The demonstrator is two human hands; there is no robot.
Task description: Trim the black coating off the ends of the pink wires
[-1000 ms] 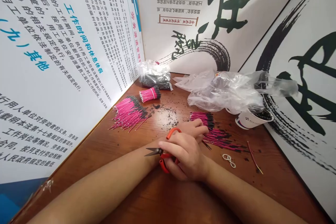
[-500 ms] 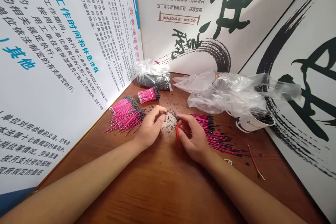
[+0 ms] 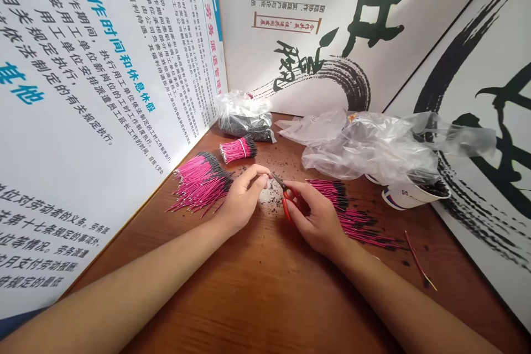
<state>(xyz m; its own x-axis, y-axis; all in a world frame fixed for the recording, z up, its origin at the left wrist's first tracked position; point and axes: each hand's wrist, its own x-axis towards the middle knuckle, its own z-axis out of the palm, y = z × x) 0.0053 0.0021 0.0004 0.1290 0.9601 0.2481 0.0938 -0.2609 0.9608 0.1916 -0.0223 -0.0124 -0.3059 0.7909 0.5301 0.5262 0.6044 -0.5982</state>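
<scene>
My right hand grips a small pair of scissors with red handles, the blades pointing up and left. Close to their tips, my left hand is closed in a pinch; what lies between its thumb and fingers is too small to make out. Left of that hand is a loose pile of pink wires with black ends. A tied bundle of pink wires lies behind it. Beside my right hand, more pink wires with black ends are spread out, partly covered by the hand.
Small black scraps dot the brown table between my hands. Behind are a bag of black pieces, crumpled clear plastic bags and a tilted paper cup. A single wire lies at right. Printed panels wall the table.
The scissors' tips have come up to the fingertips of my left hand. Both hands keep their grip, and the view has shifted slightly.
</scene>
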